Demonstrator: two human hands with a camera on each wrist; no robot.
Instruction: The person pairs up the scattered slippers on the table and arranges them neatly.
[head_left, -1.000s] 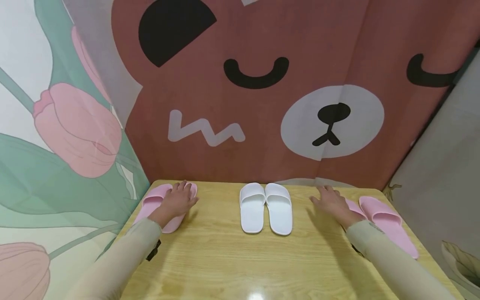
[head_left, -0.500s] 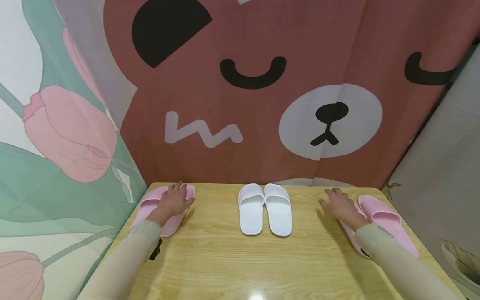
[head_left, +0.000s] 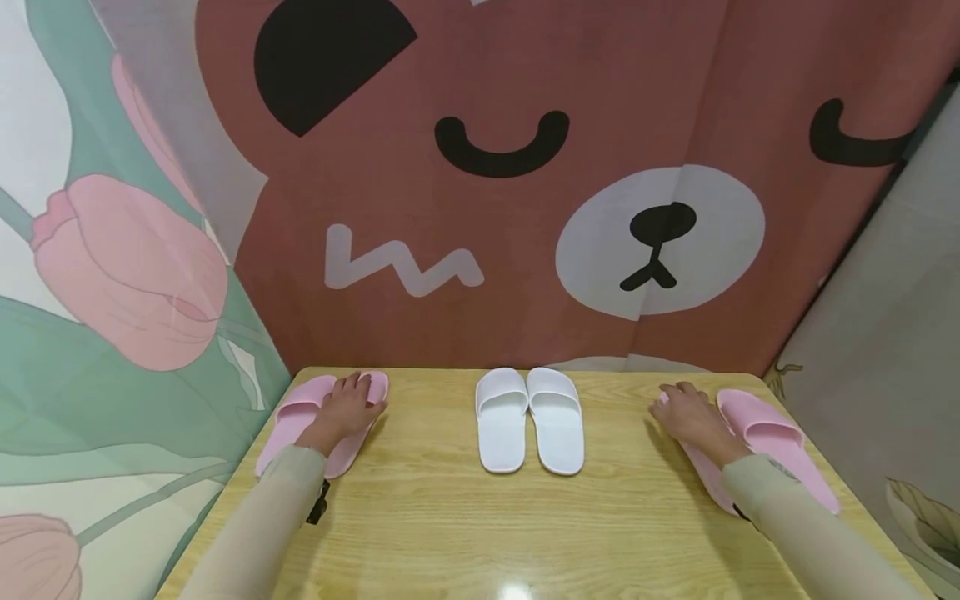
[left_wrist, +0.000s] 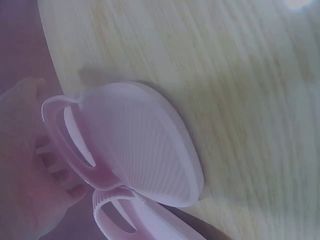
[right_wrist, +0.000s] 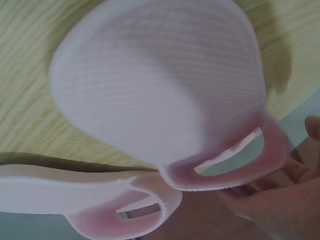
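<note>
A pair of pink slide slippers lies at the left end of the table. My left hand is over the strap of its inner slipper, covering much of it; the outer slipper sits beside it. In the left wrist view, spread fingers show just past the strap of the inner slipper. At the right end is another pink pair. My right hand covers the strap of its inner slipper, next to the outer slipper. The right wrist view has my fingertips right at the strap of that slipper.
Two white slippers, left and right, stand together at mid-table near the back edge. The wooden table meets a bear-printed cloth behind. A tulip-printed cloth borders the left side, a grey cloth the right.
My right hand has moved right and down onto the inner slipper of the right pair. The left hand has settled slightly lower over its slipper. The slippers keep their places.
</note>
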